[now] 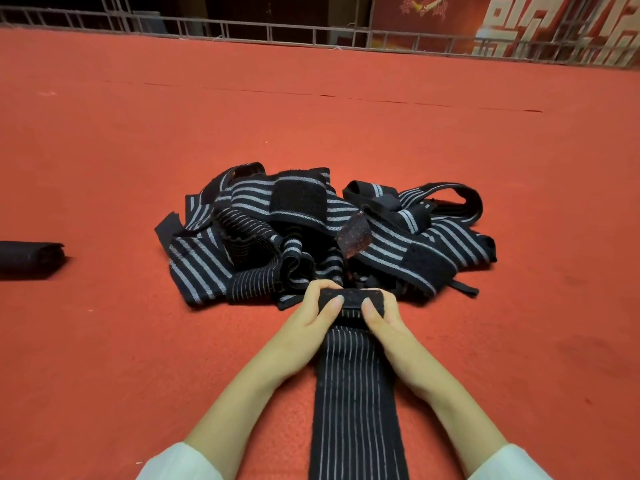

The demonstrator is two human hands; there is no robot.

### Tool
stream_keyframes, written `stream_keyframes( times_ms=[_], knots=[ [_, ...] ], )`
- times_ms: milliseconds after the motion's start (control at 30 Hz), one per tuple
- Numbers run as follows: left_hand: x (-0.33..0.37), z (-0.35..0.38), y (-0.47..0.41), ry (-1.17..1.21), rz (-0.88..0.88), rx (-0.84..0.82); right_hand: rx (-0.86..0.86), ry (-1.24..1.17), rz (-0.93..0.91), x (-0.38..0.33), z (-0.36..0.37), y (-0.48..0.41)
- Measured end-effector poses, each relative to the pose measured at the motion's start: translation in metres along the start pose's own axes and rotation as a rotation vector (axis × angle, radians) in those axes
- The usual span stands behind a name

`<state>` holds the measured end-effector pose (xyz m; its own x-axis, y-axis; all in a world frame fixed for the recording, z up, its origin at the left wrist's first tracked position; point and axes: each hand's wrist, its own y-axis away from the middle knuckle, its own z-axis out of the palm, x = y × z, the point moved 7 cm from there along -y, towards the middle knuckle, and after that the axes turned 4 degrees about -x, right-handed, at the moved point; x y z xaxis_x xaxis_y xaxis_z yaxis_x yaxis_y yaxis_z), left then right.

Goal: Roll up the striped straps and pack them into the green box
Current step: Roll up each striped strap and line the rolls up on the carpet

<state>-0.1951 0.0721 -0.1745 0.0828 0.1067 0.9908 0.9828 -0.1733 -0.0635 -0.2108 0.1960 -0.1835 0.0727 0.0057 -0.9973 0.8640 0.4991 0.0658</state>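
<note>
A long black strap with thin pale stripes [356, 403] lies flat on the red carpet, running from the bottom edge away from me. Its far end is turned over into a small tight roll [351, 296]. My left hand [311, 315] grips the roll's left end, thumb on top. My right hand [381, 315] grips its right end the same way. Just beyond the roll lies a tangled pile of black straps with grey stripes [311, 233]. No green box is in view.
A dark rolled or folded bundle [31, 259] lies on the carpet at the far left edge. The red carpet [346, 126] stretches far ahead to a metal railing [311, 32] at the back. A small brown patch [355, 235] sits on the pile.
</note>
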Motion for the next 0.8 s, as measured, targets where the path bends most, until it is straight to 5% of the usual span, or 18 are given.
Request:
stream_keyframes(
  times_ms=[333,500,800],
  knots=[
    [0.009,-0.008,-0.002,0.038,0.131,0.076,0.013,-0.14,-0.104,-0.003,-0.013,-0.002],
    [-0.002,-0.004,-0.002,0.29,-0.063,0.04,0.095,-0.127,-0.181,-0.009,-0.021,0.0],
    [-0.007,-0.004,-0.005,0.248,-0.087,0.08,0.166,-0.092,-0.273,-0.017,-0.026,0.001]
  ],
)
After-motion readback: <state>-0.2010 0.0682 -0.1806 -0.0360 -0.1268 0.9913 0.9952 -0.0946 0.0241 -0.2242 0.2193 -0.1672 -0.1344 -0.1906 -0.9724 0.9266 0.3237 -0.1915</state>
